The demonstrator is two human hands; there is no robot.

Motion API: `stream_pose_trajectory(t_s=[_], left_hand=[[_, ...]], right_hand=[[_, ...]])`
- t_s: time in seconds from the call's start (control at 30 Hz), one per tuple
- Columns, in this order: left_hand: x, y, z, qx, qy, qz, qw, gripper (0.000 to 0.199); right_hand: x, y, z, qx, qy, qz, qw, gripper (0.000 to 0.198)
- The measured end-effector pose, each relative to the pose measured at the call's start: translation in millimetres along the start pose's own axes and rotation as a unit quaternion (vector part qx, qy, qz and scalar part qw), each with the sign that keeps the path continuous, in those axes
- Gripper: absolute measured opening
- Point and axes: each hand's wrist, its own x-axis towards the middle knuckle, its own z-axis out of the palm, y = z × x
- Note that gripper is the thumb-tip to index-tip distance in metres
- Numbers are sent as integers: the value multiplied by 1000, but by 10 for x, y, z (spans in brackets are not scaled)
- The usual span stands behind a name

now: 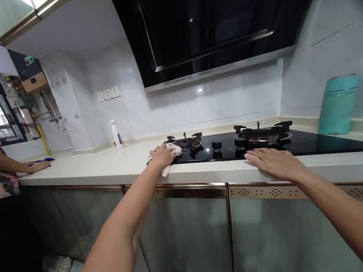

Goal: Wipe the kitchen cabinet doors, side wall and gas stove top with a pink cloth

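My left hand is closed over a pale pinkish-white cloth, pressing it at the left front corner of the black gas stove. A flap of the cloth hangs down toward the counter's front edge. The left burner sits just behind that hand. My right hand lies flat with fingers stretched out, at the stove's front edge, and holds nothing. Behind it is the right burner. Two control knobs stand between the burners.
A white spray bottle stands on the white counter by the wall. At the right is a tall turquoise container. A black range hood hangs overhead. To the left, another person's hand rests by a blue cloth.
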Motion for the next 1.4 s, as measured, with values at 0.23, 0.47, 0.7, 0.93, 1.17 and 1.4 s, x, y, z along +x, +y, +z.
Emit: stream_pose_trajectory(t_s=[0.23, 0.47, 0.7, 0.93, 1.17, 1.4], left_hand=[[-293, -888, -26, -6, 11, -119, 993, 55], [-743, -696, 10, -18, 135, -83, 987, 47], [-939, 214, -51, -83, 159, 28, 983, 46], [-863, 1588, 54, -128, 198, 188, 954, 45], [-829, 1537, 246, -72, 249, 217, 941, 46], [-970, 412, 192, -30, 198, 103, 974, 50]], right_hand=[[18, 12, 22, 7, 34, -6, 999, 76], [-23, -73, -46, 0, -3, 14, 1000, 78], [-35, -117, -70, 3, -31, 26, 999, 83], [-53, -145, -104, -19, -37, 25, 999, 81], [4, 24, 9, -23, -36, 9, 999, 79], [28, 56, 48, -10, -42, 11, 999, 81]])
